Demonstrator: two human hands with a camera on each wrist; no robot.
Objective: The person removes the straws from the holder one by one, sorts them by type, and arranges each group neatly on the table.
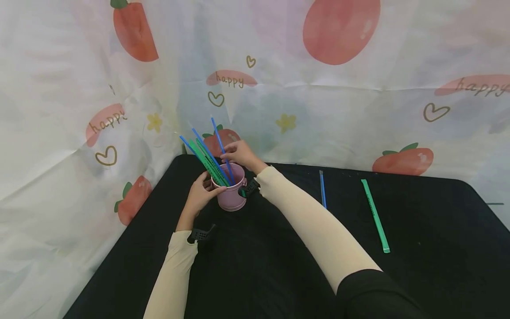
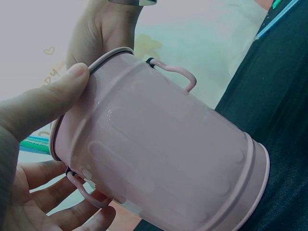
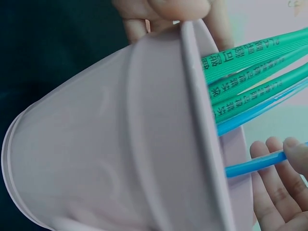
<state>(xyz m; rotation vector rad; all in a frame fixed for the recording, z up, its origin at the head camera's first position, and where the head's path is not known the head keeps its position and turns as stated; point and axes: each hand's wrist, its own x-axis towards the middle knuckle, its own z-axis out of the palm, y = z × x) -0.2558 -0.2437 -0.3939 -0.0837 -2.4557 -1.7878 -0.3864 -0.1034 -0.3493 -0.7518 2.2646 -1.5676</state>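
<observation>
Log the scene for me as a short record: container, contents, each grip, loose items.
Container: pink bucket, upright on the black table
Contents: at least three green straws and two blue straws, leaning out over the rim
Left grip: holds the bucket at its rim
Right grip: pinches another blue straw, lower end inside the bucket
Loose on table: a lone blue straw, partly behind the right sleeve; a lone green straw

Green straws (image 1: pixel 208 165), bases hidden in bucket (image 1: pixel 231 203), loose blue straw (image 1: pixel 322 188) partly (near end) behind sleeve (image 1: pixel 311 219)
</observation>
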